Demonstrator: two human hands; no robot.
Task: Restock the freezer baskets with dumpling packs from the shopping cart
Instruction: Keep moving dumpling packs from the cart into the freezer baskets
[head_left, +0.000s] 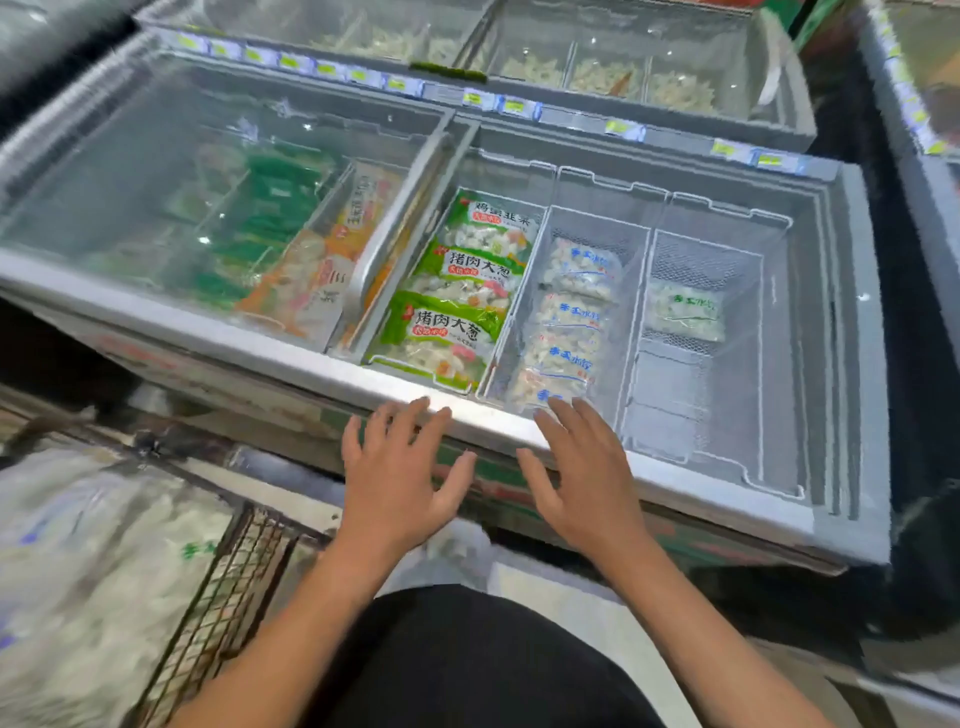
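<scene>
While crinkly clear dumpling packs (571, 317) fill a wire basket (636, 291), both hands (400, 478) (582, 478) spread flat, empty.

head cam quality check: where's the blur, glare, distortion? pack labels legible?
Head view: motion blur smears the shopping cart and its bagged packs at lower left; glare spots and haze on the closed glass lid wash out the packs beneath; wide-angle bending bows the freezer rim. Sharpest are the green dumpling packs, print legible; left hand and right hand fairly crisp.
</scene>
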